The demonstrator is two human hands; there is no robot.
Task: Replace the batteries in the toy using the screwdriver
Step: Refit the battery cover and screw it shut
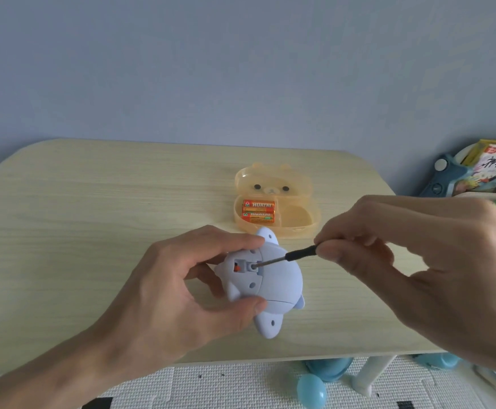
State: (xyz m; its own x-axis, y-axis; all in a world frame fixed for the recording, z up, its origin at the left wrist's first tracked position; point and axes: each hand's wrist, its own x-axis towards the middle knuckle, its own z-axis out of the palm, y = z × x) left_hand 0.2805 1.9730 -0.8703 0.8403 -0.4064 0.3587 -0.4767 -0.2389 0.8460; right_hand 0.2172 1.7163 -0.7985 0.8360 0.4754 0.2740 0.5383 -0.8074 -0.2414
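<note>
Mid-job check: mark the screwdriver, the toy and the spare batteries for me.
screwdriver (301, 251), head view, on the exposed part of its black handle.
toy (282, 278), head view, on the smooth blue body right of the open compartment.
batteries (258, 205), head view, on the orange label of the farther one.

A home, likely a child's room. Books (488, 169) stand right of the right hand (418, 261). A foam mat (211, 385) and blue ball (311, 391) lie below the left hand (182, 290), a bear box (297, 178) beyond it.
</note>
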